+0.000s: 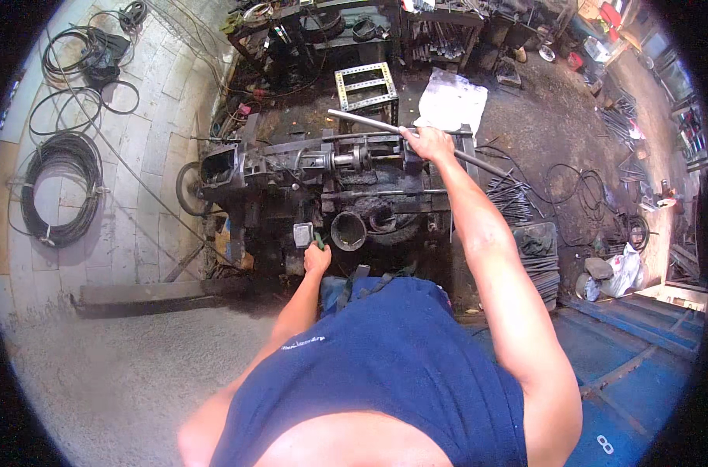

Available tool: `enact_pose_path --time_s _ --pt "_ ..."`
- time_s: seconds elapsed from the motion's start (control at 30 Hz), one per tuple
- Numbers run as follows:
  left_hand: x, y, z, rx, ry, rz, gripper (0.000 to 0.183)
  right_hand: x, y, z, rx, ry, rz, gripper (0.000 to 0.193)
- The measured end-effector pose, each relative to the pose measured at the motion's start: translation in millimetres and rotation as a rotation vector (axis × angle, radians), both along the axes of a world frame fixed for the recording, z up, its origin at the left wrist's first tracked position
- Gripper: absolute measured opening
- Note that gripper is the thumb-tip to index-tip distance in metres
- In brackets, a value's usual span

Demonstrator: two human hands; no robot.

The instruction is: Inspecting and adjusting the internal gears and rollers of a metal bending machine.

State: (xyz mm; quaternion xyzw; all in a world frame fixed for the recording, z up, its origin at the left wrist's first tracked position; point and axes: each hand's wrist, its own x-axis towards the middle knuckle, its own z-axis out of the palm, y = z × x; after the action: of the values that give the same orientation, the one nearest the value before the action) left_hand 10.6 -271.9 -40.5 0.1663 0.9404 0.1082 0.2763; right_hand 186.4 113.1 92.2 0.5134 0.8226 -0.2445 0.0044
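Note:
I stand over a dark, greasy machine (292, 167) with a chuck and shaft across its top. My right hand (428, 143) is stretched out and closed around a long grey metal rod (362, 121) that lies slanted over the machine's far right end. My left hand (317, 255) is low at the machine's near edge, gripping a small green handle (320, 242) beside a little grey box (303, 233). A round black cup-shaped part (348, 230) sits just right of that hand.
Coils of black cable (62, 191) hang on the pale tiled wall at left. A perforated metal frame (366, 87) and a white sheet (451, 101) lie beyond the machine. Bundled rods (513, 198) and scrap lie at right; blue steel beams (634, 327) run along the lower right.

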Motion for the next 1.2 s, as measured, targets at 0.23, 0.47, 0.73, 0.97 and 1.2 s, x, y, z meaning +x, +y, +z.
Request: enact_pose_path --time_s 0.23,0.47,0.73,0.97,1.2 --pt "-8.4 4.5 -3.3 -0.015 -0.004 -0.102 0.046 1.5 2.5 -4.1 0.038 0.027 -0.019 0.081" --pt "-17.2 5.7 -3.7 -0.046 -0.011 -0.183 0.046 0.3 -4.1 7.8 0.063 0.032 -0.048 0.079" --pt "-9.0 5.1 -7.9 0.005 0.008 -0.045 0.050 -5.7 -7.5 10.3 0.117 0.024 -0.054 0.079" --pt "-10.7 1.2 -10.4 0.011 -0.030 -0.069 0.052 -6.5 -2.5 -8.9 0.144 0.061 -0.081 0.079" --pt "-12.3 -2.0 -8.3 0.063 -0.061 -0.078 0.054 -4.1 -3.6 -4.7 0.141 0.028 -0.085 0.081"
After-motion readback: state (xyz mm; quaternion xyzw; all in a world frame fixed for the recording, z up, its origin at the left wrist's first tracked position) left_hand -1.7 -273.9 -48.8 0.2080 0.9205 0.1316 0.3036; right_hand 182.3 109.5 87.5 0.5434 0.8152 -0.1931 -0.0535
